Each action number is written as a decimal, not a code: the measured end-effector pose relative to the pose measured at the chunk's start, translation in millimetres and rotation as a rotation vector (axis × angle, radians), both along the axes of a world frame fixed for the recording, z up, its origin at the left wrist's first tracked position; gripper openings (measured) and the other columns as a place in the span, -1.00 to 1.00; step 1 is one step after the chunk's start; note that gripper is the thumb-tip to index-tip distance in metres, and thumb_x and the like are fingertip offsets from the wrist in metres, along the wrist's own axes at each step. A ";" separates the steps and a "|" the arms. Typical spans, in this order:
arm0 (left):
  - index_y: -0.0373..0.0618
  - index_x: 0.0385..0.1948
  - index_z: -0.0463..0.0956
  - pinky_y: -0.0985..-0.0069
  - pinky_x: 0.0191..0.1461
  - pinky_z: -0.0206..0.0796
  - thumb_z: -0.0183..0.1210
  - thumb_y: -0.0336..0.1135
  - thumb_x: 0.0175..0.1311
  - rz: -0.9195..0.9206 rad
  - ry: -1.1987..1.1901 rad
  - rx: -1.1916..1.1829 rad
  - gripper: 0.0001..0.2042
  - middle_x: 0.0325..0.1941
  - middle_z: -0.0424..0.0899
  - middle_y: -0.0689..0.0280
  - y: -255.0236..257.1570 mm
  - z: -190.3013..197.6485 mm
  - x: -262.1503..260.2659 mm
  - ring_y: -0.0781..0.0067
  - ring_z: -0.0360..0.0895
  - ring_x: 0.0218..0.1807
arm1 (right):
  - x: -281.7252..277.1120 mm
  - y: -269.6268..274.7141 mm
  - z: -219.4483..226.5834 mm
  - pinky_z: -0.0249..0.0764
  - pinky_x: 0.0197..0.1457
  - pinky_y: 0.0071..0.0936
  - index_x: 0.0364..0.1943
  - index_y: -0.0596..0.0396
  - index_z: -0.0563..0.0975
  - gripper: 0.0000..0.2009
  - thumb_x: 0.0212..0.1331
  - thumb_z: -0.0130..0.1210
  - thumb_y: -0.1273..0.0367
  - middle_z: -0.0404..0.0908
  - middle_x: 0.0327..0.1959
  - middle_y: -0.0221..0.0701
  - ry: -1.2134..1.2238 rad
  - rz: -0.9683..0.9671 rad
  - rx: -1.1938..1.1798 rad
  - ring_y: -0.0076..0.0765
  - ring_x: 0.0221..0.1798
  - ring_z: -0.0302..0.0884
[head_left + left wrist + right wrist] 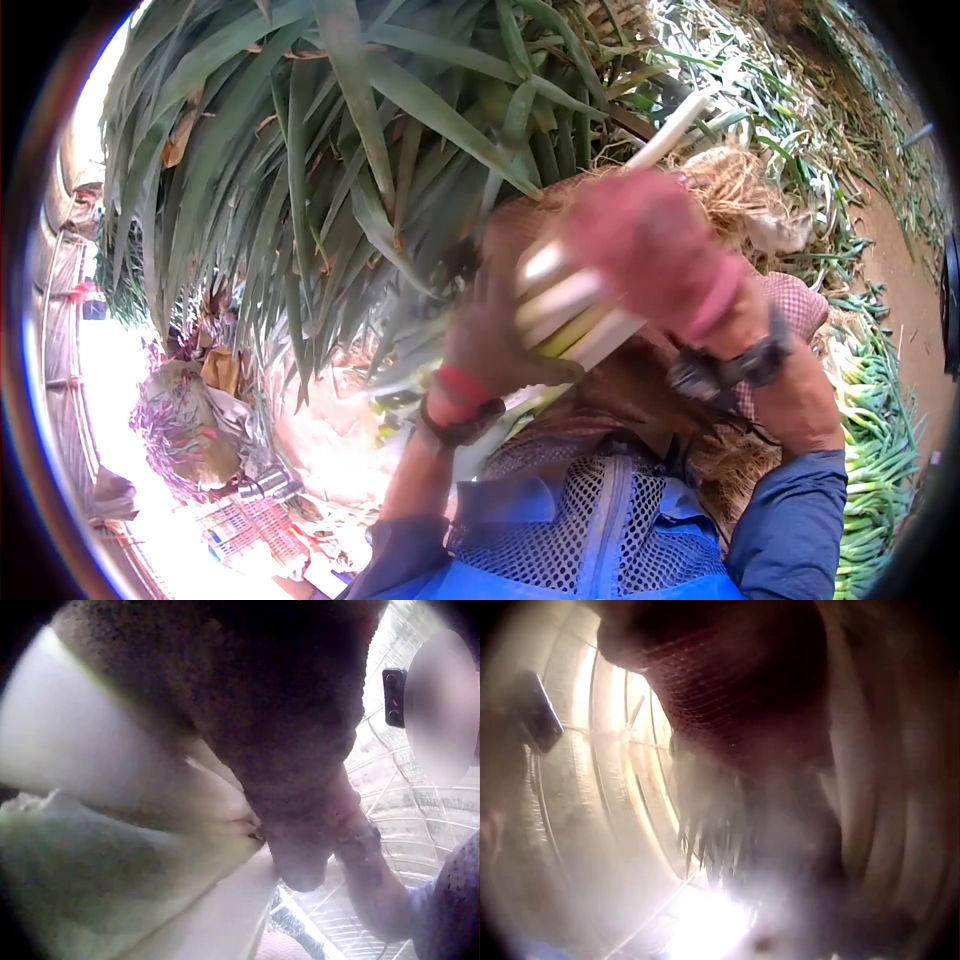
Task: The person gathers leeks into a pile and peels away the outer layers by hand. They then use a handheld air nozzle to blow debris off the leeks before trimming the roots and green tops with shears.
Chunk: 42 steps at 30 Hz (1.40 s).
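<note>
Probably firm but easily bruised, the white stalks (562, 302) suit gripping round the shanks, as the left hand (497, 338) does; whether the blurred right hand (655, 252) pinches any, I cannot tell

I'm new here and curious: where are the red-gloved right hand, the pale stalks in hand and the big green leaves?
Right hand (655, 252): head view, middle of the blurred glove.
Pale stalks (563, 299): head view, one white shaft.
Green leaves (297, 180): head view, mid-heap.
</note>
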<state>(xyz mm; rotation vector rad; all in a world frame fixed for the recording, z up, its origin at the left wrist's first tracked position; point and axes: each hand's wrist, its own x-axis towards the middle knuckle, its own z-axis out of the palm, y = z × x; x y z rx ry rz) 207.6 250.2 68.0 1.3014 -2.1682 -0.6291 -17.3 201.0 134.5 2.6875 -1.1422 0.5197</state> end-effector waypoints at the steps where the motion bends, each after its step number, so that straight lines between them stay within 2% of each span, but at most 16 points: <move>1: -0.21 0.55 0.09 -0.01 0.30 0.44 0.69 0.20 -0.46 0.009 -0.033 0.034 0.38 0.31 0.50 -0.17 0.8 -1.9 3.9 -0.24 0.57 0.23 | -19.7 -10.6 18.3 0.63 -0.21 -0.24 -0.40 -0.02 0.65 -0.95 0.08 0.29 0.38 0.66 -0.37 -0.41 -0.099 0.010 0.046 -0.39 -0.33 0.67; 5: -0.38 0.60 -0.10 -0.01 0.41 0.36 0.69 0.31 -0.50 -0.041 -0.037 0.182 0.56 0.35 0.46 -0.25 -7.3 2.8 4.8 -0.32 0.51 0.31 | -62.6 -12.7 54.1 0.62 -0.28 -0.25 -0.38 0.04 0.66 -0.94 0.07 0.30 0.49 0.66 -0.40 -0.35 -0.056 -0.077 -0.020 -0.23 -0.38 0.66; 10: -0.41 0.56 0.04 -0.05 0.42 0.34 0.65 0.38 -0.50 -0.033 -0.124 0.216 0.50 0.35 0.46 -0.27 -5.4 3.1 2.4 -0.36 0.49 0.32 | -86.8 -17.4 48.0 0.65 -0.26 -0.29 -0.30 0.13 0.68 -0.89 0.08 0.31 0.57 0.69 -0.36 -0.31 -0.151 -0.146 0.107 -0.18 -0.33 0.72; 13: -0.32 0.49 0.21 -0.02 0.34 0.41 0.61 0.36 -0.46 0.011 -0.179 0.017 0.36 0.42 0.44 -0.20 -3.4 -5.6 3.9 -0.31 0.55 0.26 | -103.2 -14.9 45.2 0.66 -0.22 -0.28 -0.22 0.16 0.69 -0.82 0.09 0.29 0.63 0.71 -0.31 -0.29 -0.306 -0.241 0.246 -0.15 -0.28 0.74; 15: -0.30 0.47 0.23 -0.05 0.31 0.40 0.61 0.36 -0.49 0.026 -0.185 -0.003 0.35 0.32 0.51 -0.13 -3.8 -6.5 1.9 -0.27 0.54 0.24 | -105.7 -16.1 45.0 0.65 -0.17 -0.29 -0.14 0.17 0.70 -0.77 0.12 0.26 0.67 0.72 -0.25 -0.26 -0.202 -0.211 0.209 -0.13 -0.24 0.75; 18: -0.41 0.53 0.13 -0.09 0.46 0.29 0.62 0.42 -0.55 -0.015 -0.179 0.111 0.49 0.38 0.42 -0.34 -5.4 -4.7 2.1 -0.37 0.44 0.38 | -79.7 -9.4 44.0 0.60 -0.17 -0.25 -0.14 0.11 0.72 -0.79 0.12 0.33 0.57 0.68 -0.26 -0.28 -0.231 -0.350 0.056 -0.14 -0.24 0.69; 22: -0.46 0.51 0.13 -0.10 0.43 0.34 0.59 0.48 -0.54 0.053 -0.232 0.162 0.51 0.38 0.41 -0.38 -3.2 -6.8 3.1 -0.39 0.47 0.37 | -46.7 18.1 57.4 0.53 -0.24 -0.31 -0.29 0.01 0.73 -0.82 0.06 0.49 0.31 0.63 -0.34 -0.37 -0.153 -0.260 -0.100 -0.29 -0.33 0.60; 25: -0.48 0.50 0.14 -0.10 0.43 0.34 0.57 0.51 -0.55 0.078 -0.237 0.127 0.51 0.40 0.39 -0.39 -1.2 -7.4 -0.5 -0.39 0.46 0.38 | -19.0 28.5 36.0 0.52 -0.25 -0.26 -0.46 -0.02 0.70 -0.65 0.18 0.38 0.01 0.64 -0.43 -0.35 0.134 -0.416 0.262 -0.25 -0.37 0.64; 28: -0.28 0.50 0.19 0.00 0.44 0.32 0.64 0.30 -0.48 0.120 -0.273 0.050 0.36 0.46 0.42 -0.13 4.5 -12.8 -6.9 -0.22 0.44 0.40 | -6.8 27.0 21.1 0.56 -0.22 -0.19 -0.44 0.00 0.70 -0.62 0.23 0.32 -0.01 0.65 -0.46 -0.37 0.136 -0.464 0.294 -0.26 -0.38 0.66; 32: -0.47 0.49 0.17 -0.09 0.47 0.31 0.56 0.52 -0.55 0.093 -0.343 0.024 0.49 0.47 0.36 -0.32 4.1 -8.6 -15.1 -0.35 0.41 0.44 | -17.8 23.2 -2.4 0.59 -0.29 -0.23 -0.43 -0.04 0.69 -0.70 0.27 0.30 0.07 0.65 -0.48 -0.43 0.043 -0.465 0.316 -0.33 -0.43 0.66; 35: -0.44 0.51 0.15 -0.08 0.49 0.29 0.59 0.48 -0.55 0.102 -0.387 0.069 0.49 0.48 0.36 -0.30 5.1 -3.5 -18.0 -0.34 0.39 0.46 | -78.9 11.5 -1.9 0.57 -0.46 -0.33 -0.42 -0.13 0.62 -0.80 0.39 0.17 0.22 0.62 -0.51 -0.43 0.062 -0.379 0.008 -0.39 -0.52 0.60; 36: -0.43 0.52 0.12 -0.08 0.48 0.29 0.60 0.45 -0.55 0.107 -0.367 0.105 0.50 0.48 0.35 -0.30 4.5 -2.4 -17.6 -0.34 0.40 0.45 | -108.0 4.2 3.3 0.56 -0.48 -0.32 -0.37 -0.09 0.61 -0.81 0.41 0.13 0.23 0.62 -0.51 -0.42 0.145 -0.609 -0.026 -0.37 -0.54 0.57; 37: -0.42 0.53 0.10 -0.08 0.48 0.30 0.61 0.43 -0.55 0.111 -0.345 0.138 0.51 0.48 0.35 -0.31 3.5 -2.1 -17.6 -0.34 0.41 0.44 | -147.2 -2.2 9.2 0.57 -0.24 -0.14 -0.30 0.01 0.61 -0.79 0.44 0.13 0.21 0.65 -0.39 -0.23 0.062 -0.803 -0.009 -0.11 -0.36 0.65; 39: -0.32 0.50 0.15 -0.03 0.46 0.31 0.64 0.36 -0.52 0.119 -0.314 0.157 0.42 0.45 0.37 -0.20 2.2 -2.4 -14.9 -0.26 0.41 0.44 | -228.7 -20.4 37.2 0.58 -0.14 -0.03 -0.27 0.07 0.59 -0.70 0.48 0.03 0.15 0.70 -0.33 -0.23 0.109 -1.209 0.056 -0.09 -0.29 0.67; 41: -0.23 0.46 0.21 0.02 0.43 0.32 0.67 0.28 -0.49 0.141 -0.288 0.177 0.33 0.43 0.39 -0.10 0.0 -3.5 -12.6 -0.19 0.41 0.43 | -274.2 -10.0 65.6 0.60 -0.11 -0.10 -0.01 0.06 0.65 -0.66 0.53 0.02 0.11 0.75 -0.27 -0.20 0.082 -1.331 0.037 -0.15 -0.19 0.73; 42: -0.23 0.47 0.20 0.02 0.43 0.32 0.67 0.28 -0.49 0.135 -0.292 0.163 0.33 0.44 0.38 -0.11 -1.0 -5.1 -12.1 -0.19 0.41 0.43 | -246.1 1.6 83.7 0.62 -0.08 -0.14 0.07 0.06 0.64 -0.65 0.51 0.06 0.12 0.76 -0.21 -0.20 -0.007 -1.280 0.042 -0.16 -0.17 0.74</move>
